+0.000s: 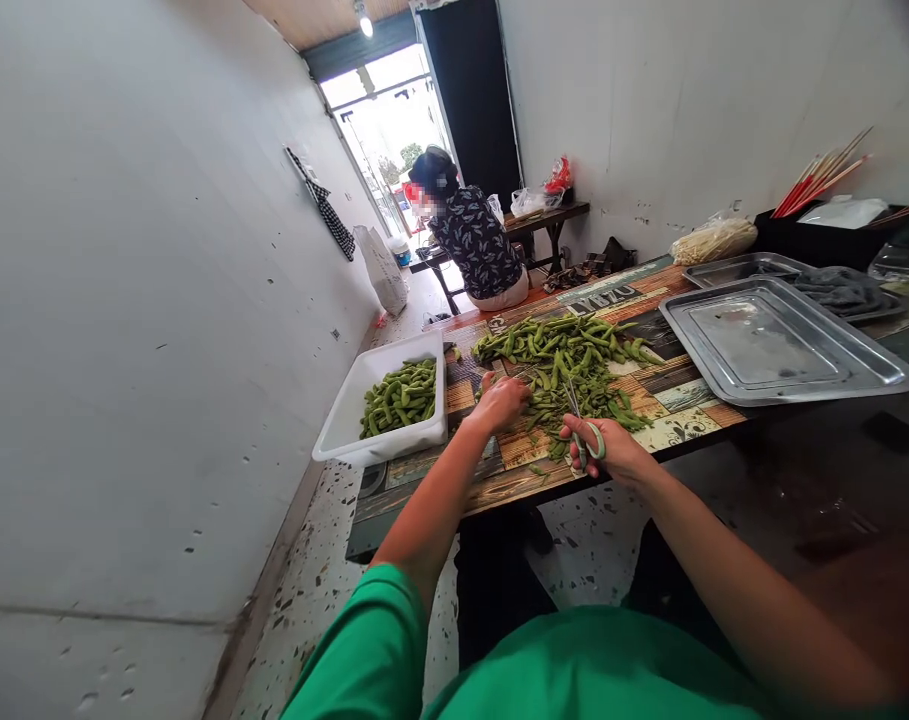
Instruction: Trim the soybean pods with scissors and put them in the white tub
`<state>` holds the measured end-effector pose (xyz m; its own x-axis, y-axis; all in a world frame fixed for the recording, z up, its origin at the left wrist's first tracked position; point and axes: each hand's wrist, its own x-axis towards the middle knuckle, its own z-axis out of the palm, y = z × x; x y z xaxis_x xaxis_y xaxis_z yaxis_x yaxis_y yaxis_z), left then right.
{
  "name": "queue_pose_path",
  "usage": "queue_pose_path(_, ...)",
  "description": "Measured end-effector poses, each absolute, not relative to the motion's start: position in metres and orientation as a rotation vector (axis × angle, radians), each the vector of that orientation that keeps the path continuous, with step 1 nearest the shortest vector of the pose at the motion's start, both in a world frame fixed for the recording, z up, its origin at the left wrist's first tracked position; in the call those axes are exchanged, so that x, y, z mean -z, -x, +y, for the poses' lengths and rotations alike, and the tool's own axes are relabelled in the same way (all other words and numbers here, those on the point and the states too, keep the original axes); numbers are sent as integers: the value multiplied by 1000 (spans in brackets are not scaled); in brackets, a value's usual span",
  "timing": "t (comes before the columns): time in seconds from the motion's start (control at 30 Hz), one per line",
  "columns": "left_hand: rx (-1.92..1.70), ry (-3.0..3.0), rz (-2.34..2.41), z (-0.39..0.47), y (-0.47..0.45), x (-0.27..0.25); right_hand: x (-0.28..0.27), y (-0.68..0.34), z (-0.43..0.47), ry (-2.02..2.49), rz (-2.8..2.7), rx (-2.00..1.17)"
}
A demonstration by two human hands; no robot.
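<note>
My right hand (pixel 608 450) is closed around scissors (pixel 596 440) with pale green handles. Their blades point away from me, over the near side of a heap of green soybean pods (pixel 566 350). At the heap's left edge is my left hand (pixel 501 402), its fingers curled in; whatever they hold is hidden. Small green trimmings (pixel 551 448) lie scattered between my hands. To the left, a white plastic tub (pixel 330 435) holds more pods (pixel 400 398), piled on its right side.
The patterned table (pixel 491 490) carries a metal tray (pixel 791 375) on the right. Behind it are a grey cloth (pixel 840 290), a bag of skewers (pixel 713 240) and a black box (pixel 788 238). A person (pixel 476 240) sits beyond the table. A wall (pixel 161 300) runs along the left.
</note>
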<state>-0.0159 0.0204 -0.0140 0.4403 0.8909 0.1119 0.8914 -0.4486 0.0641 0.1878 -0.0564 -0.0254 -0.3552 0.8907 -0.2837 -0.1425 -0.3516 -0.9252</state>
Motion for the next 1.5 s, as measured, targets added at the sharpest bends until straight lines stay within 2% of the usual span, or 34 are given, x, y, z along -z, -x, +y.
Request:
queue_pose_path(0.13, 254, 2644, -1661, 24, 9, 11, 27, -187, -56, 1117, -1142, -1784)
queue_pose_path(0.3, 695, 2644, -1885, 21, 5, 1, 25, -188, -56, 1143, -1202, -1763)
queue_pose_path(0.5, 1096, 2994, -1995, 2, 2, -5, 12, -186, -59, 1233, -1305, -1672)
queue_pose_path(0.87, 1236, 3109, -2129, -8, -2, -4, 16, -188, -56, 1252, -1455, -1603)
queue_pose_path(1.03, 1327, 3096, -2268, -11, -2, -7, 21, -186, -53, 1259, -1510, -1457)
queue_pose_path(1.1, 1569, 2980, -2372, -10, -3, -6, 21, -185, -53, 1238, -1479, -1448)
queue_pose_path(1.33, 2853, 2046, -2652, -9, -13, -6, 16, -178, -63, 1175, -1262, -1728)
queue_pose_path(1.5, 3167, 1754, -2643, -17, -19, -12, 12, -175, -69, 1180, -1276, -1726)
